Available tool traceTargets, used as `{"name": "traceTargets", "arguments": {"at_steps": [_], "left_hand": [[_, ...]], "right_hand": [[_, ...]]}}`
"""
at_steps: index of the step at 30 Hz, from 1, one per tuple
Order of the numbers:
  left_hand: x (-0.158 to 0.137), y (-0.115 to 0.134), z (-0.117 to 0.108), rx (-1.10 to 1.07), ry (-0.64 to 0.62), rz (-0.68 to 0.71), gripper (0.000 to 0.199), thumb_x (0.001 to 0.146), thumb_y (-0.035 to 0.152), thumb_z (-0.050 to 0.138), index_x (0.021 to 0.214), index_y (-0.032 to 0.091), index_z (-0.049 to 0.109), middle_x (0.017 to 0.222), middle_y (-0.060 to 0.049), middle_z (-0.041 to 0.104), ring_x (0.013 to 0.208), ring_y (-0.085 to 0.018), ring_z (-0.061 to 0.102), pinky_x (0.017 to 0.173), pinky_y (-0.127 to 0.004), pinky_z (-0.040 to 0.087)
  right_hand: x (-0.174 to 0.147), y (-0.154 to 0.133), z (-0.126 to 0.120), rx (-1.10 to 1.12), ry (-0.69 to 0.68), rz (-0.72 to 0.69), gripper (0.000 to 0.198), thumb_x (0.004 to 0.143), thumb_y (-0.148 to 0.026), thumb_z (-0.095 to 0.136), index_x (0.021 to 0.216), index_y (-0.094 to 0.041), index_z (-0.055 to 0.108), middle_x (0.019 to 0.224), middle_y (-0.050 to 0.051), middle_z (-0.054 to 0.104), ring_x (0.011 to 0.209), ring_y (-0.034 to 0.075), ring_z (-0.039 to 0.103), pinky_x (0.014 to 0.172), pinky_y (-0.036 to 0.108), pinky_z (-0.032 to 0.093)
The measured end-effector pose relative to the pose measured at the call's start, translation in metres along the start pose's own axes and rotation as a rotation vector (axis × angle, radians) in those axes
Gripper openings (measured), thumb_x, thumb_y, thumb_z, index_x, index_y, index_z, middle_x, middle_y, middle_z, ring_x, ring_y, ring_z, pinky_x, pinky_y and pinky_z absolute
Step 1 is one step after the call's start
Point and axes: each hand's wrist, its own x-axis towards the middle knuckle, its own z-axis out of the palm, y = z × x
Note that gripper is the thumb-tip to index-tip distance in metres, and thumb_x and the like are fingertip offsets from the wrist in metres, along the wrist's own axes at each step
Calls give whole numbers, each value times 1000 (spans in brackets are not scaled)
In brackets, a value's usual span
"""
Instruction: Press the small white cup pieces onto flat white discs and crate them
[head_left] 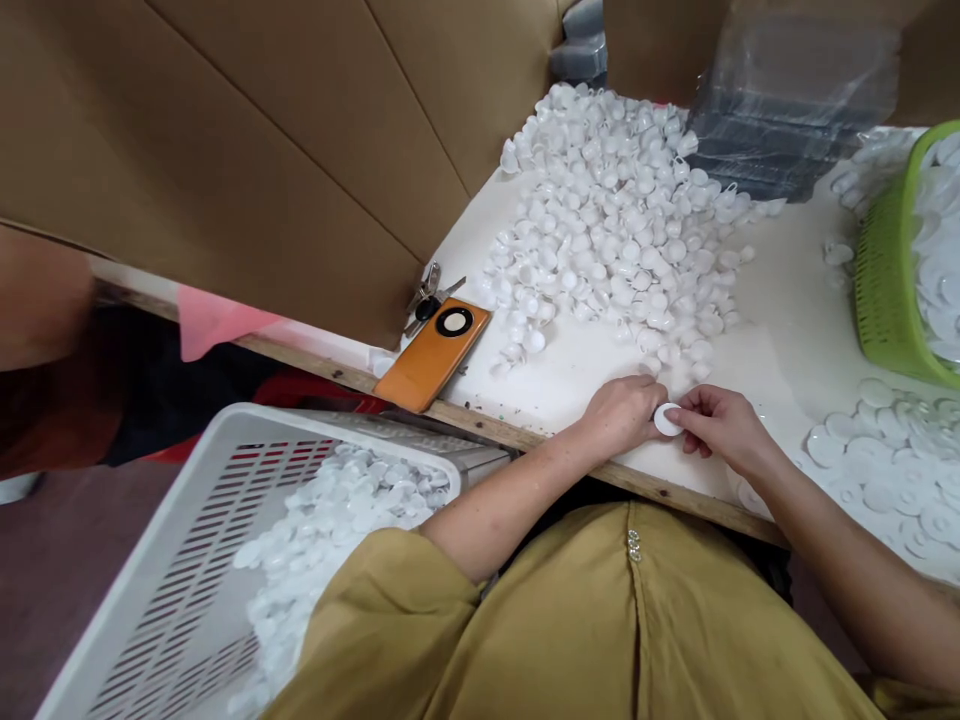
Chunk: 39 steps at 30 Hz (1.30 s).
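My right hand [720,425] pinches a small white plastic disc [666,420] between thumb and forefinger over the table's front edge. Close against the disc's left side is my left hand [621,412], its fingers curled closed; whatever it may hold is hidden behind the knuckles. Just beyond both hands spreads a big heap of small white cup-shaped plastic pieces [607,220]. To the right of my right forearm lie many flat, round white discs [885,460], loosely overlapping.
A green basket [885,270] full of white discs stands at right. Wrapped grey packs [772,130] sit at the back. An orange phone [431,360] and scissors [427,290] lie by cardboard [300,150]. Below left, a crate [187,560] holds white pieces. Someone's arm [41,295] shows at left.
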Motion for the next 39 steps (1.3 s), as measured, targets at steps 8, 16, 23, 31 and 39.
{"name": "traceTargets", "arguments": {"at_steps": [8,16,23,31,39], "left_hand": [[9,-9,-24,-195,-204,42,31,74,43,72,91,18,67,85,0,65,77,-15,60,63,-23,40],[17,-6,-24,-122,-262,-47,28,75,45,69,82,19,62,79,1,62,69,-14,58,56,-24,35],[22,3,-32,-69,-309,-66,25,72,41,70,82,20,58,76,3,61,66,-14,56,53,-24,33],[-30,-10,-25,-327,21,-102,19,70,33,70,74,18,59,92,-2,58,80,-14,57,71,-26,46],[-192,-72,-103,-398,398,-684,41,65,50,71,91,24,56,94,-1,68,87,-21,63,78,-33,52]], "right_hand": [[6,-13,-4,-120,-106,99,31,70,-40,72,71,-20,48,49,-2,60,37,12,55,33,19,35],[8,-9,-3,-133,-104,108,26,75,-34,67,72,-22,45,50,-3,61,36,12,56,35,20,38],[11,-16,-2,-150,-127,149,25,76,-30,68,74,-20,46,49,-2,61,35,11,55,32,17,32],[-16,10,-25,-108,-12,-191,28,74,-45,66,83,-21,55,61,-3,61,45,11,53,45,23,42],[-27,44,-98,-805,395,-235,22,72,-41,65,82,-22,62,85,4,63,68,18,58,59,30,41]]}}
